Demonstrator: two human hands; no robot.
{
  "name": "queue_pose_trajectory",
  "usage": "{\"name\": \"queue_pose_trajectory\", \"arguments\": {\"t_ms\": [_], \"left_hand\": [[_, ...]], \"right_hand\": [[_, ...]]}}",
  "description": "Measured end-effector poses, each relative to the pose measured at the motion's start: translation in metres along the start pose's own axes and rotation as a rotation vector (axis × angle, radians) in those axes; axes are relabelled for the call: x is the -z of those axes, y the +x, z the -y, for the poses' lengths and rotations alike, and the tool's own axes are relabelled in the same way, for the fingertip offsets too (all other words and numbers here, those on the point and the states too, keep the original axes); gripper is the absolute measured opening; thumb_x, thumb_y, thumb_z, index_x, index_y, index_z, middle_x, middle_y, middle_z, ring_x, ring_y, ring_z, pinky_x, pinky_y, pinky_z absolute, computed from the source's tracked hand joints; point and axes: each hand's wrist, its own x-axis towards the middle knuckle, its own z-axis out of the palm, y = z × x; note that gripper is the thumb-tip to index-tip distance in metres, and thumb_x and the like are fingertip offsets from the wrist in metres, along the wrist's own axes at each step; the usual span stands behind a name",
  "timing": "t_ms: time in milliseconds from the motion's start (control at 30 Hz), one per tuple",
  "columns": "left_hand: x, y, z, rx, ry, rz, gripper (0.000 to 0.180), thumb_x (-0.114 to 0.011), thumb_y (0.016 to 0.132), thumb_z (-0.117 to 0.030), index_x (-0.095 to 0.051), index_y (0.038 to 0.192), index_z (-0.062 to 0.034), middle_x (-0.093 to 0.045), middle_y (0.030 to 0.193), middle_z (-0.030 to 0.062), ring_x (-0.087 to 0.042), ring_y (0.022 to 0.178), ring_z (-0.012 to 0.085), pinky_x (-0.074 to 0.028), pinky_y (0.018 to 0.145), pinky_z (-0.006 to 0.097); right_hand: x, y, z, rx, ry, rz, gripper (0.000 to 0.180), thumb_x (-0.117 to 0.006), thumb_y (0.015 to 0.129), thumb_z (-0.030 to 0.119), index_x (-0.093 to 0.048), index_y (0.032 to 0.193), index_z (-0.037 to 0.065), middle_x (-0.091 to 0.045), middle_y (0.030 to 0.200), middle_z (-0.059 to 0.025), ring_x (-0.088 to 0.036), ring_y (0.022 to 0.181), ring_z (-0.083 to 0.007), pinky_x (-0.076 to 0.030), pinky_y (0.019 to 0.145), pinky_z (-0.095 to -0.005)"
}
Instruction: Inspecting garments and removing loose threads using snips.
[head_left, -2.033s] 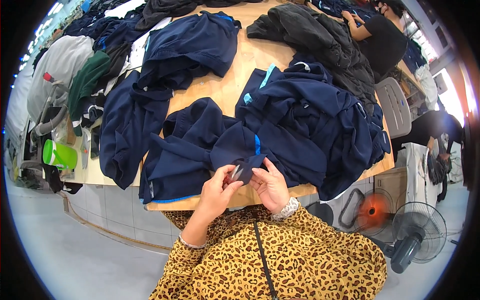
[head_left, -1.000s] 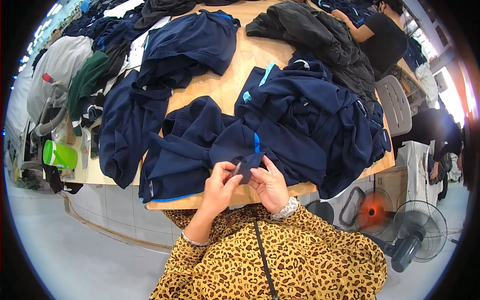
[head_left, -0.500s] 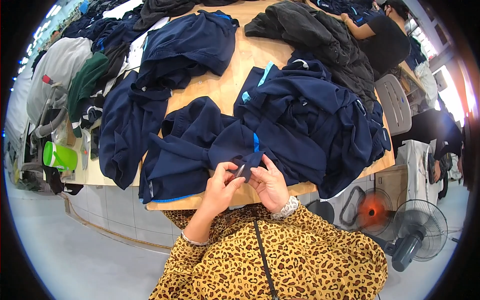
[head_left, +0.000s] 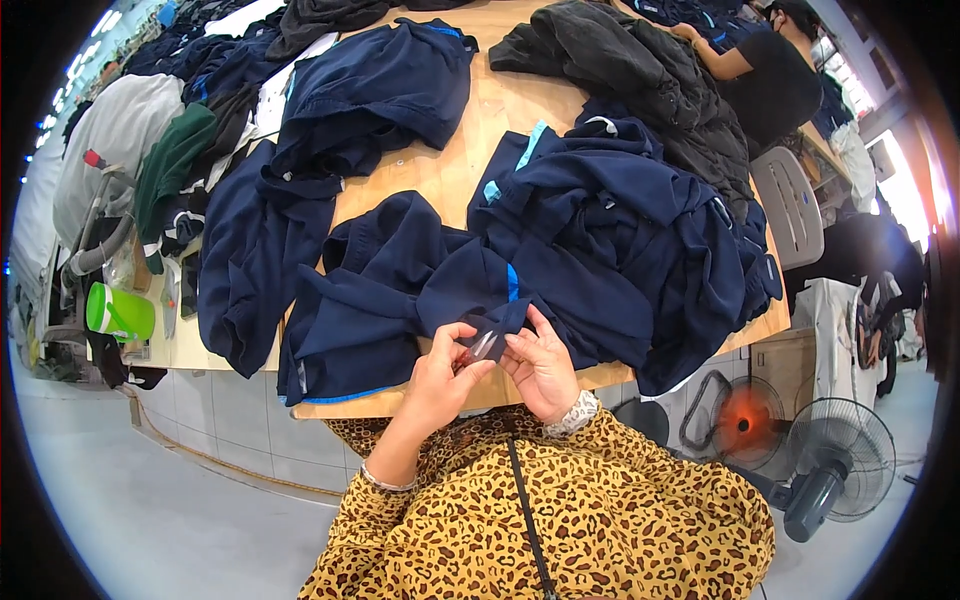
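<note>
- The left hand (head_left: 440,375) and right hand (head_left: 540,365) meet at the near edge of the wooden table (head_left: 470,170), fingers pinching a small corner of the navy garment (head_left: 440,290) and a small pale tag (head_left: 484,346) between them.
- Lifting that corner off the heap likely keeps it taut and in sight.
- Beyond the fingertips cloth is piled thickly; open room lies only toward the body, past the table edge.

leopard-print top (head_left: 560,520), black strap (head_left: 528,520), silver watch (head_left: 574,414), thin bracelet (head_left: 385,483).
</note>
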Motion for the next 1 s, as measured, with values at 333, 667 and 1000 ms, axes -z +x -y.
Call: {"name": "queue_pose_trajectory", "arguments": {"t_ms": [333,667,1000], "left_hand": [[-0.0026,0.0016,0.0015,0.039,0.003,0.013,0.040,-0.068,0.082,-0.015,-0.046,0.112,-0.0015,-0.064,0.077,0.0130,-0.064,0.068,0.0208,-0.048,0.061,0.030],[-0.0026,0.0008,0.0001,0.007,-0.032,-0.011,0.038,-0.067,0.083,-0.013,-0.046,0.112,-0.0015,-0.064,0.075,0.0099,-0.062,0.067,0.0154,-0.048,0.061,0.028],[-0.0036,0.0022,0.0022,0.023,-0.031,-0.017,0.038,-0.067,0.083,-0.013,-0.046,0.112,-0.0015,-0.063,0.074,0.0099,-0.061,0.065,0.0150,-0.047,0.059,0.028]], "right_hand": [[0.0018,0.0002,-0.0013,-0.005,0.010,0.022,0.073,-0.052,0.088,-0.004,-0.006,0.144,0.003,-0.055,0.110,-0.0113,-0.058,0.101,-0.0186,-0.048,0.091,-0.0329],[0.0014,0.0001,-0.0016,-0.018,0.034,0.010,0.072,-0.052,0.088,-0.003,-0.008,0.144,0.004,-0.055,0.110,-0.0110,-0.059,0.100,-0.0185,-0.048,0.091,-0.0334],[0.0019,0.0016,-0.0038,-0.021,0.026,-0.007,0.072,-0.053,0.088,-0.003,-0.008,0.144,0.003,-0.055,0.109,-0.0111,-0.058,0.099,-0.0185,-0.048,0.088,-0.0323]]}}
